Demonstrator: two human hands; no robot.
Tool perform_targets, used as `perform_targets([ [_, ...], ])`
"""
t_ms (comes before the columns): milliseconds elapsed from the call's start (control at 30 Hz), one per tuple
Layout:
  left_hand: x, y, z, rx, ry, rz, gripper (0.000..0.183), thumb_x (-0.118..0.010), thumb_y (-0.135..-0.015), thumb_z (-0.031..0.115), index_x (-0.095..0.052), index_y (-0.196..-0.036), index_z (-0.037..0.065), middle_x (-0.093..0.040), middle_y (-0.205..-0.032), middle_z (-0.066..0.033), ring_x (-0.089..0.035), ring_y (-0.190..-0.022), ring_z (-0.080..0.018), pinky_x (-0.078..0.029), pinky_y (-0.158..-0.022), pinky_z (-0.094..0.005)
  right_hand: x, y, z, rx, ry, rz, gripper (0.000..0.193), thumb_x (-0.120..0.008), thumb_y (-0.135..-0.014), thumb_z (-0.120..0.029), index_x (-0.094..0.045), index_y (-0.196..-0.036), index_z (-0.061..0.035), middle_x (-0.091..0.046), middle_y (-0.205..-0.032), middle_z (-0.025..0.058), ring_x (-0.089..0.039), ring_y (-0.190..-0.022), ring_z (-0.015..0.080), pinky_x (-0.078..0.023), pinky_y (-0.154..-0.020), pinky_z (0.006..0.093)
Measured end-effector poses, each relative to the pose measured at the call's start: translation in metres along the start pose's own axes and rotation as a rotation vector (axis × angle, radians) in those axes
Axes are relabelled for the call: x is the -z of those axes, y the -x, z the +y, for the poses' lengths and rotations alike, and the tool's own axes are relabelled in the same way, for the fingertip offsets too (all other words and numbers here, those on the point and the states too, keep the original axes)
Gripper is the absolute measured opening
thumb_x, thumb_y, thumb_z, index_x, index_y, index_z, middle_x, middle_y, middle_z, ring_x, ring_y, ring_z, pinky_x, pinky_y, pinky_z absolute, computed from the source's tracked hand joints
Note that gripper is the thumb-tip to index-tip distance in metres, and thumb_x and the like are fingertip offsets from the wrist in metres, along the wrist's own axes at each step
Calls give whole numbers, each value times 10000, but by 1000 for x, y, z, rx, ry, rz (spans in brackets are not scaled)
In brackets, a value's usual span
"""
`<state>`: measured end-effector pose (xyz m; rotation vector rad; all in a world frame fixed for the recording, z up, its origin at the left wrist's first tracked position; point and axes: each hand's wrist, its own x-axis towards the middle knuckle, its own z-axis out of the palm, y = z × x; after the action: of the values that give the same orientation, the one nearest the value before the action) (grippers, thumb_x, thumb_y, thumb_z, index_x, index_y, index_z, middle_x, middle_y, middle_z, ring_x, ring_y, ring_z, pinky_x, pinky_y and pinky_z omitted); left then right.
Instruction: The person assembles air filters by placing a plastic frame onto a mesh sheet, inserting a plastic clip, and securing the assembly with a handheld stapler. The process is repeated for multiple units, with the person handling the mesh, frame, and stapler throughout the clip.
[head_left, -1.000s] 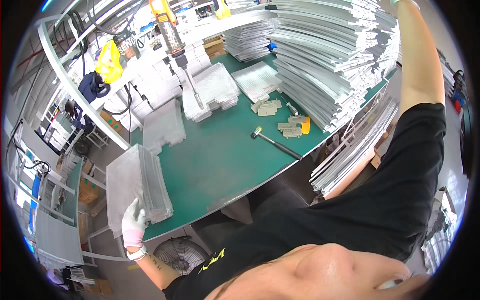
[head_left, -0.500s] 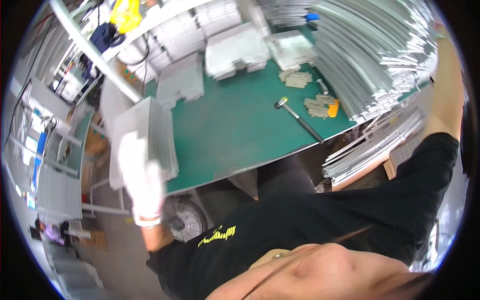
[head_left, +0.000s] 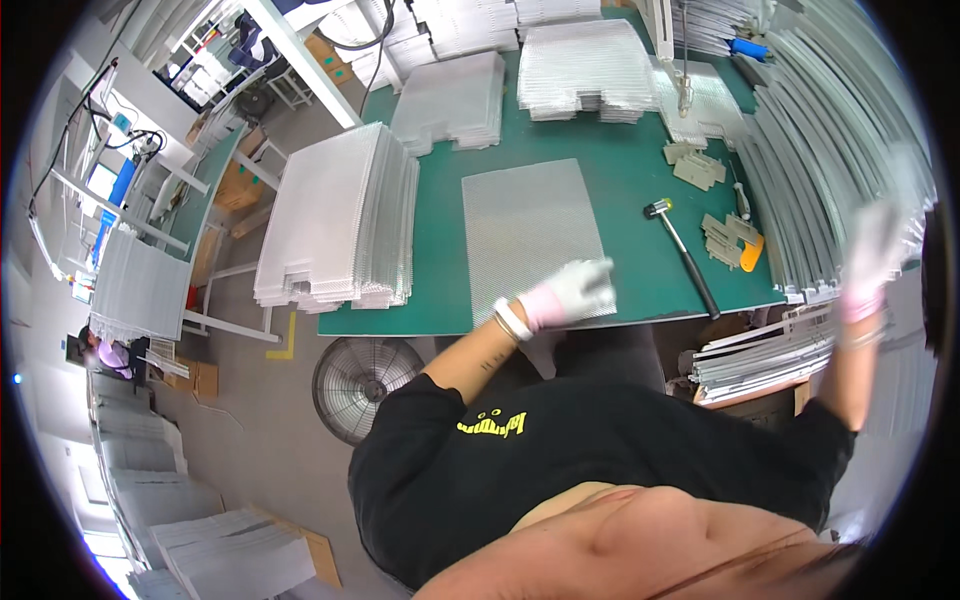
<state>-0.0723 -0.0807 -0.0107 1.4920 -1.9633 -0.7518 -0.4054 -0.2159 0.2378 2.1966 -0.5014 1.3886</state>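
A grey perforated mesh sheet (head_left: pixel 525 215) lies flat on the green tabletop (head_left: pixel 440 255). Over its near right corner rests my left hand (head_left: pixel 580 290), in a white glove with a pink cuff, its fingers stretched toward the right. My right hand (head_left: pixel 872 250), also gloved, is at the far right beside the pile of long metal strips (head_left: pixel 815 190). Motion smears its fingers, so whether it holds anything cannot be made out. A rubber-headed hammer (head_left: pixel 685 255) with a black handle lies to the right of the sheet.
Notched mesh sheets are stacked at the left (head_left: pixel 335 210), with further piles behind (head_left: pixel 450 95) (head_left: pixel 585 65). Beige plates (head_left: pixel 695 165), a screwdriver (head_left: pixel 741 200) and an orange piece (head_left: pixel 752 253) lie at right. A floor fan (head_left: pixel 368 388) stands below the table's left edge.
My left hand has moved right from the left stack to the tabletop. A mesh sheet now lies where bare green showed. My right hand has come into view, and the whole view has shifted.
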Motion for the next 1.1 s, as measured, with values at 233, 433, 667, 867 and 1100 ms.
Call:
perform_targets([
  [233, 190, -120, -123, 677, -691, 754, 777, -644, -843, 515, -498, -1338, -66, -482, -1388, -296, -499, -1257, -421, -406, -1055, -494, -173, 160, -161, -221, -699, -862, 420, -629, -848, -272, -631, -1225, -86, -542, -1376, 158, -413, -1349, 397, -246, -1152, 557],
  [433, 262, -157, -193, 979, -580, 52, 782, -610, -828, 617, -549, -1380, 66, -466, -1476, -180, -434, -1369, -370, -368, -1102, -518, -201, 164, -180, -243, -537, -952, 513, -618, -855, -365, -585, -1296, -106, -495, -1425, 152, -394, -1366, 382, -238, -1156, 566],
  [667, 353, -149, -145, 872, -343, 220, 680, -598, -832, 609, -629, -1270, 90, -642, -1164, -150, -611, -1024, -271, -472, -835, -402, -199, 163, -177, -276, -541, -947, 491, -619, -850, -366, -608, -1264, -104, -508, -1407, 147, -413, -1346, 389, -251, -1150, 566],
  [867, 405, -118, -156, 768, 392, 803, 767, -609, -845, 591, -447, -1366, 52, -618, -1049, -231, -630, -881, -355, -522, -808, -463, -202, 165, -177, -263, -553, -923, 494, -622, -844, -364, -609, -1255, -90, -519, -1393, 147, -417, -1341, 390, -260, -1143, 568],
  [1100, 375, -57, -83, 335, 967, 889, 754, -532, -903, 544, -383, -1399, -5, -502, -1286, -326, -582, -1076, -440, -485, -927, -568, -201, 167, -175, -278, -555, -907, 493, -637, -835, -353, -615, -1246, -81, -525, -1386, 150, -409, -1347, 388, -255, -1147, 567],
])
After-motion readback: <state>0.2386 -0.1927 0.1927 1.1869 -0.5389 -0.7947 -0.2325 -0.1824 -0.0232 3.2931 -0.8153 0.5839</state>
